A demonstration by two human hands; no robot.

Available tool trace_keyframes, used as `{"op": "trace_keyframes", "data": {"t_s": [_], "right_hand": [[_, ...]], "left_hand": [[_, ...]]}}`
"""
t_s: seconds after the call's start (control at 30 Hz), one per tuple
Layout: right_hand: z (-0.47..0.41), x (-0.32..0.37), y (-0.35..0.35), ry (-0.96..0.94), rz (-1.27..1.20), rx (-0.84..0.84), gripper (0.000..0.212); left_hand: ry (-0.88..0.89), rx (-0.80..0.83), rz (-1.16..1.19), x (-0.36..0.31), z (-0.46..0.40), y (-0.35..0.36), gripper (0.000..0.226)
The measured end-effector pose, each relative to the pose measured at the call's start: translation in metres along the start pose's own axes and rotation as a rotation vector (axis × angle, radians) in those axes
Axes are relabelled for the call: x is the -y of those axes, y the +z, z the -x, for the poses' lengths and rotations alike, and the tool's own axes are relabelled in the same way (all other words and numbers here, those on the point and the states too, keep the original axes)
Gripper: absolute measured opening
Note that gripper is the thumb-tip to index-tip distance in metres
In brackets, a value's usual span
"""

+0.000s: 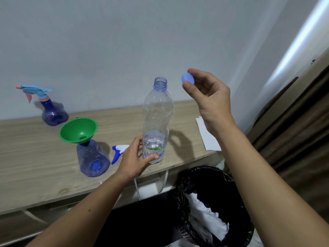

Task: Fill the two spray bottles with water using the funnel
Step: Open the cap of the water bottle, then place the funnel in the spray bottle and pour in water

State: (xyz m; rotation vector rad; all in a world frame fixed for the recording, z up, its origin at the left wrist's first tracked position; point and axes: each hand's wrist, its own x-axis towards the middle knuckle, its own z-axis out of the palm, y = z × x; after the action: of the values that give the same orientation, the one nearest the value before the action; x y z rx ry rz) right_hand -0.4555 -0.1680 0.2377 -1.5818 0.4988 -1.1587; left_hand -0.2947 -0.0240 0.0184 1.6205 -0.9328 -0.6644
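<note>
A clear water bottle (156,122) stands uncapped on the wooden table (35,166), with a little water at the bottom. My left hand (135,155) grips its base. My right hand (208,97) is raised to the right of the neck, pinching the blue cap (187,78) between thumb and fingers. A green funnel (78,130) sits tilted in the neck of an open blue spray bottle (93,159) at the left. Its white and blue spray head (118,152) lies on the table beside my left hand. A second blue spray bottle (52,111) with a pink and blue trigger stands at the back left.
A white folded paper (206,138) lies at the table's right end. Below the table's front edge stands a bin with a black liner (213,207), holding crumpled white paper. A brown curtain (302,131) hangs at the right. A wall runs behind the table.
</note>
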Motion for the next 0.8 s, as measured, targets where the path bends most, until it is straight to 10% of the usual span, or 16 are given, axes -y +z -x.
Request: {"op": "trace_keyframes", "data": {"t_s": [0.4, 0.8], "right_hand": [[0.079, -0.163, -0.04, 0.391, 0.337, 0.05, 0.037], [0.113, -0.219, -0.047, 0.382, 0.646, 0.16, 0.036]], "left_hand": [[0.032, -0.019, -0.021, 0.006, -0.001, 0.0, 0.075], [0.077, -0.042, -0.01, 0.011, -0.001, 0.003, 0.074]]}}
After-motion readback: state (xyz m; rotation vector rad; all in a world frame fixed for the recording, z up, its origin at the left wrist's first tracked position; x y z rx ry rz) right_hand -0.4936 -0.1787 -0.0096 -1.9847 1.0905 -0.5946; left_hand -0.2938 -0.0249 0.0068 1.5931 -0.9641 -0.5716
